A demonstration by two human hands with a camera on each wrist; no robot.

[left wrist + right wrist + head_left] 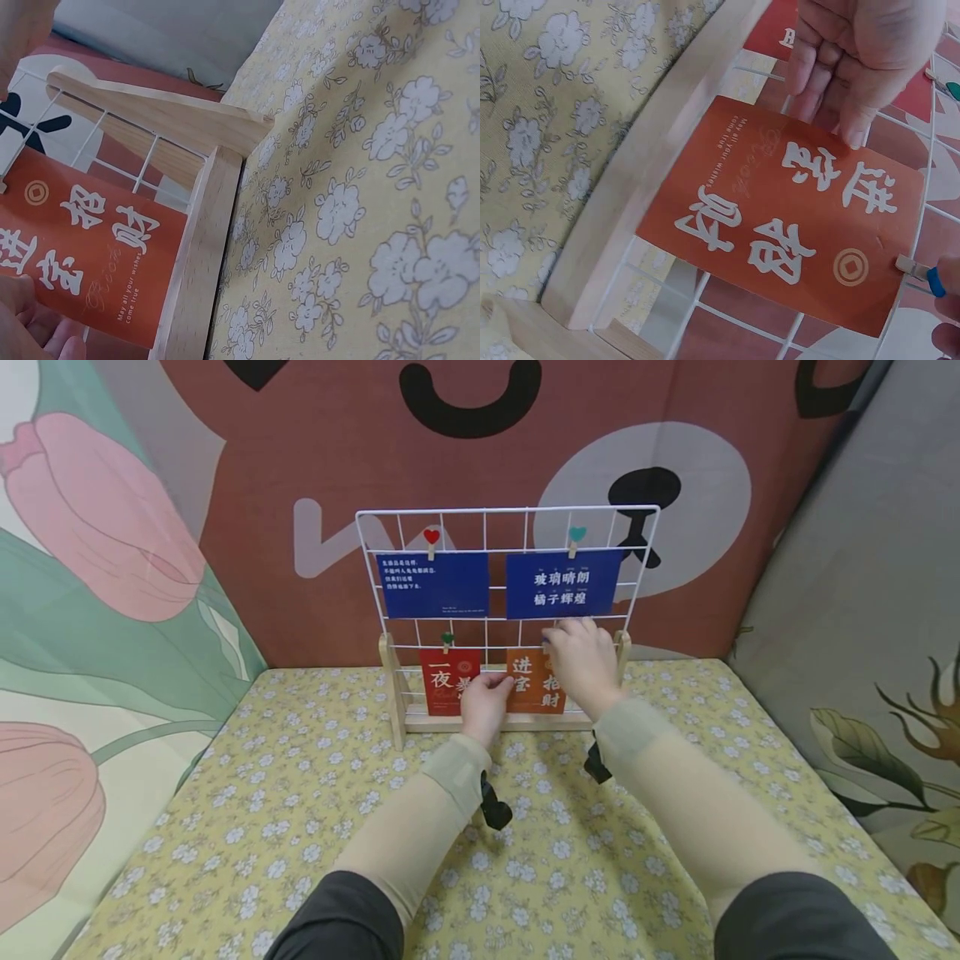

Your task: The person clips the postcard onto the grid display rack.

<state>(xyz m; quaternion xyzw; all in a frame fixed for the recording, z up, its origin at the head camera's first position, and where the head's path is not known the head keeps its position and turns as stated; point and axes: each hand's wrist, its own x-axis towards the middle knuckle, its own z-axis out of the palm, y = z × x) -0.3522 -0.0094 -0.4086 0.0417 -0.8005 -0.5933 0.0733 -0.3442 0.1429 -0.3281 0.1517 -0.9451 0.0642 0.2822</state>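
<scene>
**Hands pin an orange card to the grid**

Left hand [486, 697] pinches the lower left edge of the glossy orange card [536, 681] against the white wire grid [507, 596] in its pale wooden stand [196, 247]. Right hand [583, 657] curls at the card's top, apparently squeezing a small wooden clip [918, 271], partly hidden. Floral cloth [315, 777] lies beneath.

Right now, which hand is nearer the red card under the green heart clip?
Left. The left hand holds the orange card at its lower left edge, right beside the red card. The right hand is at the orange card's top right, farther away.
</scene>
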